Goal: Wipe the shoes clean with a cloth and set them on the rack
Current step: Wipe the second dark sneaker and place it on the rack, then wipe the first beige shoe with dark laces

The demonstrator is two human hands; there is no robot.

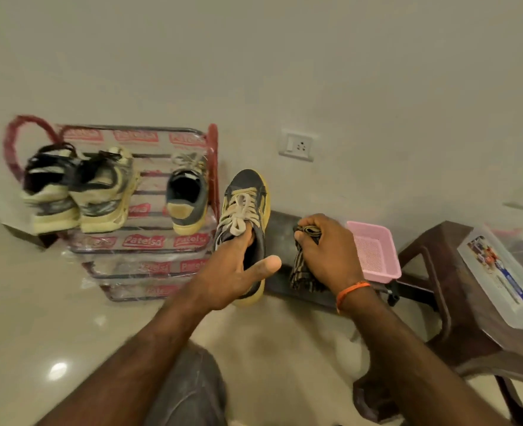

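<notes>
Head view, from the left: the rack [211,155] already carries three shoes on its top tier, a pale pair [79,192] at the left and a grey-and-yellow shoe [186,201] at the right end. Just right of the rack, your left hand [232,272] holds the matching shoe [248,210] in the air, fingers tucked into its opening, thumb sticking out free. Its long axis runs near to far, toe pointing away toward the wall, laces up. Your right hand [324,250] is clenched round the cloth [303,272], beside the shoe but not touching it. With only fingers hooked inside, the shoe could twist or slip as you swing it left. The free slot is narrow, so you could knock its neighbour off the bars.
</notes>
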